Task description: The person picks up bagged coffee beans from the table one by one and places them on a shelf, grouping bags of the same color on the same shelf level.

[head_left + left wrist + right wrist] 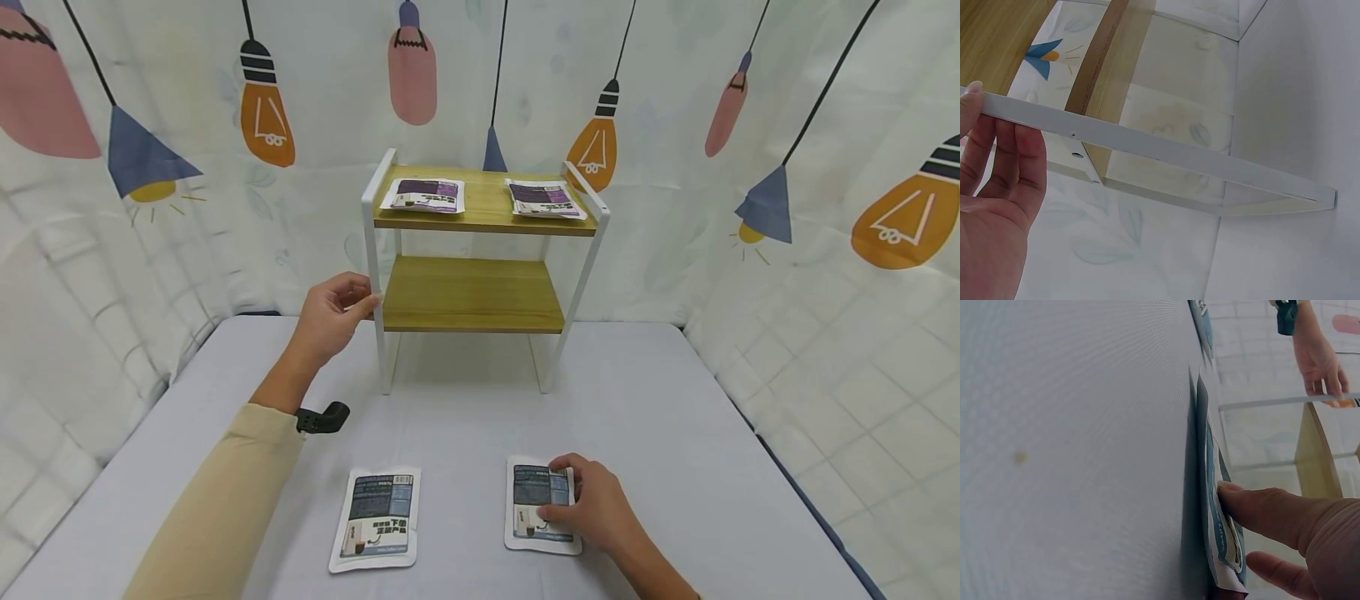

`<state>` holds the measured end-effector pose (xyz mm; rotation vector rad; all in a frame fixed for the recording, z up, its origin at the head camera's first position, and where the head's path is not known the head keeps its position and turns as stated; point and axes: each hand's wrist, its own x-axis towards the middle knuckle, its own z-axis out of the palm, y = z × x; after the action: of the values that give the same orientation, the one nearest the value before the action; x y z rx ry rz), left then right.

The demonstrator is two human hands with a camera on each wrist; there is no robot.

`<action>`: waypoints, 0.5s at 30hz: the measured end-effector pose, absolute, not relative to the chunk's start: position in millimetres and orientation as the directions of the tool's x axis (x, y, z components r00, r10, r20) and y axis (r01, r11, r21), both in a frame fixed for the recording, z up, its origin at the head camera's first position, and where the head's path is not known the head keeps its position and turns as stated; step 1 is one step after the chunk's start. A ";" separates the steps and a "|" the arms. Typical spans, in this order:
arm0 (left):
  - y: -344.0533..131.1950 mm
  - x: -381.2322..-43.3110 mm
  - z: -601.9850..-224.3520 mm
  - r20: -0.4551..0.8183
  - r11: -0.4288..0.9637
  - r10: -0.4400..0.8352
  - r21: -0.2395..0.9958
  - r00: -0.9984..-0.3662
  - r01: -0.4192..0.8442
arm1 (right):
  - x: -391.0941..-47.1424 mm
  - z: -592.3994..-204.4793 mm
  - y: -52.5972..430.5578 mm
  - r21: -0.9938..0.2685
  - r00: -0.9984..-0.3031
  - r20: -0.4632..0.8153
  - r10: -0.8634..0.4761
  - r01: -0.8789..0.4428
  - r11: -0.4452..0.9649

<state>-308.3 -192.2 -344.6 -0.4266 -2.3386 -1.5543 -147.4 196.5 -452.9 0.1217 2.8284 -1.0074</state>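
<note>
My left hand (333, 312) grips the white left upright of a small two-tier shelf (472, 325). In the left wrist view, the thumb lies on one side of that white frame (1147, 140) and the fingers (1030, 156) on the other. Lower right, my right hand (596, 504) holds a flat white packet (534, 517) with a blue printed label by its right side. Its thumb (1260, 506) presses on the packet's face in the right wrist view; the other fingers are partly hidden. A matching packet (378, 521) lies on the table to the left.
On the upper wooden board lie purple-labelled packets, one at left (427, 196) and one at right (546, 200). The shelf stands at the back of a white-covered table (465, 433). Behind it hangs a curtain (322, 208) printed with lamps.
</note>
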 end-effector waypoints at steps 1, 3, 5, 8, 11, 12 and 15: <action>-192.0 -308.4 -344.6 0.403 0.372 0.079 0.837 -0.912 0.402 | -147.3 -452.9 196.5 -0.625 -0.988 -0.153 0.027 0.118 0.772; -192.0 -308.2 -344.4 0.402 0.375 0.078 0.836 -0.912 0.400 | -147.0 -452.9 196.6 -0.631 -0.989 -0.149 0.022 0.112 0.768; -192.0 -308.5 -344.8 0.401 0.377 0.074 0.836 -0.913 0.398 | -146.8 -452.7 196.7 -0.635 -0.989 -0.146 0.019 0.109 0.765; -192.9 -309.4 -345.8 0.411 0.380 0.073 0.831 -0.909 0.407 | -147.0 -453.1 197.2 -0.644 -0.989 -0.144 0.016 0.106 0.758; -193.5 -310.8 -346.9 0.429 0.360 0.069 0.831 -0.901 0.424 | -147.7 -454.0 198.0 -0.650 -0.990 -0.138 0.006 0.095 0.754; -193.8 -311.6 -347.4 0.437 0.358 0.074 0.827 -0.896 0.433 | -147.9 -454.4 198.2 -0.651 -0.991 -0.136 0.003 0.091 0.754; -194.4 -313.0 -348.3 0.451 0.346 0.080 0.824 -0.889 0.449 | -148.4 -455.0 198.8 -0.651 -0.991 -0.132 -0.006 0.082 0.754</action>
<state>-313.0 -194.4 -348.3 -0.4680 -2.2834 -1.5566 -148.4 198.8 -455.0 0.0609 2.8236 -1.0574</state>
